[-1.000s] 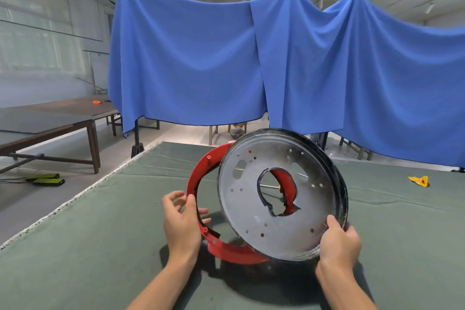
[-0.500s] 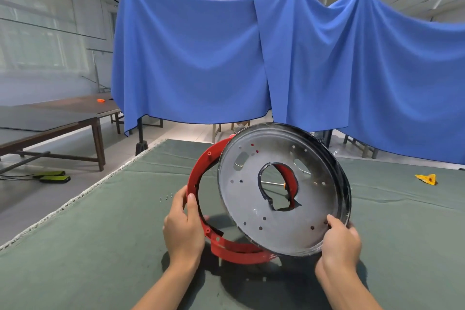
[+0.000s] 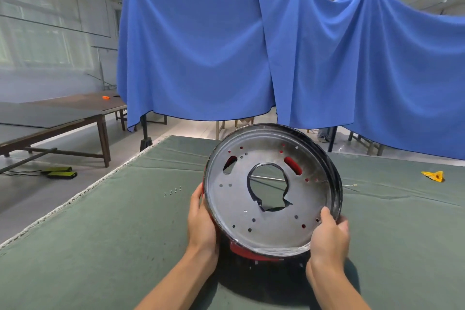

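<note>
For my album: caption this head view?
Left hand grips a red ring behind the metal disc in the right hand.

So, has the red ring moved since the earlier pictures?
Yes. It slid to the right, away from the small screws on the green cloth, and the red ring now lies mostly hidden behind the metal disc.

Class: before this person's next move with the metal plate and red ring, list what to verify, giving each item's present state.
1. Left hand has a grip on the red ring at the left edge of the metal plate: ok.
2. Right hand has a grip on the lower right rim of the metal plate: ok.
3. Ring sits behind the plate, red showing through the slots: ok.
4. Every hole lined up with the ring: cannot tell; some show red, others dark.
5. Four screws waiting on the green cloth, left of the plate: ok.
</note>
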The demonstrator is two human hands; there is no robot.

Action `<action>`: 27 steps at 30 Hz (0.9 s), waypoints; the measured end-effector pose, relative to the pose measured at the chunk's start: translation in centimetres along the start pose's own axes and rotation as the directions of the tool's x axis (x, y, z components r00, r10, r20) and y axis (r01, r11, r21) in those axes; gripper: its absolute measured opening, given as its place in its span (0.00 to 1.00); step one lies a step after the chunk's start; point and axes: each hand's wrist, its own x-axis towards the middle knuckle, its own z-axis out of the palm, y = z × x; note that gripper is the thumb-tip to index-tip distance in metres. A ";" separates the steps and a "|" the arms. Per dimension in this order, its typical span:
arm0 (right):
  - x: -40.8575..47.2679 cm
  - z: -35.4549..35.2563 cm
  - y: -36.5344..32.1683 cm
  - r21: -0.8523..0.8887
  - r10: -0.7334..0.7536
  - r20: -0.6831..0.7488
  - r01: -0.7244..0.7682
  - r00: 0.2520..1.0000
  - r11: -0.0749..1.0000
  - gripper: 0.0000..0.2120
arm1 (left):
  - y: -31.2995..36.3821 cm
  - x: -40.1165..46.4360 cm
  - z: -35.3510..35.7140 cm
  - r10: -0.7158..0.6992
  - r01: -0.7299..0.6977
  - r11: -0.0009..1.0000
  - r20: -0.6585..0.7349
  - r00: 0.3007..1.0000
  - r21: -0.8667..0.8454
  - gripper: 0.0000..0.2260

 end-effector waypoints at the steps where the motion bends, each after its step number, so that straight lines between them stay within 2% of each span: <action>1: 0.0 0.0 0.1 -0.002 0.011 0.012 -0.011 1.000 1.000 0.04 | 0.2 -0.1 0.1 -0.029 0.030 0.997 0.013 0.999 -0.068 0.12; 4: 0.0 0.1 0.4 -0.026 0.030 0.041 -0.029 0.999 0.999 0.03 | 1.1 -0.4 0.1 -0.073 0.083 0.975 0.055 0.996 -0.206 0.15; 8: -0.3 0.2 0.6 -0.037 0.028 0.071 -0.026 0.997 0.999 0.05 | 1.6 -0.4 -0.3 -0.057 0.082 0.966 0.108 0.992 -0.246 0.24; 16: -0.8 0.1 0.4 -0.015 -0.042 0.044 0.043 0.998 0.999 0.08 | 2.4 -1.2 -0.5 -0.078 0.157 0.947 0.275 0.958 -0.281 0.28; 21: -0.5 0.1 1.0 -0.015 -0.026 0.022 0.027 0.999 1.000 0.08 | 2.8 -1.5 -0.4 -0.035 0.091 0.968 0.235 0.971 -0.232 0.28; 27: 0.5 -0.2 1.4 -0.046 0.015 0.001 -0.015 1.000 0.999 0.05 | 3.2 -2.1 0.0 0.038 -0.030 0.999 0.244 0.969 -0.036 0.30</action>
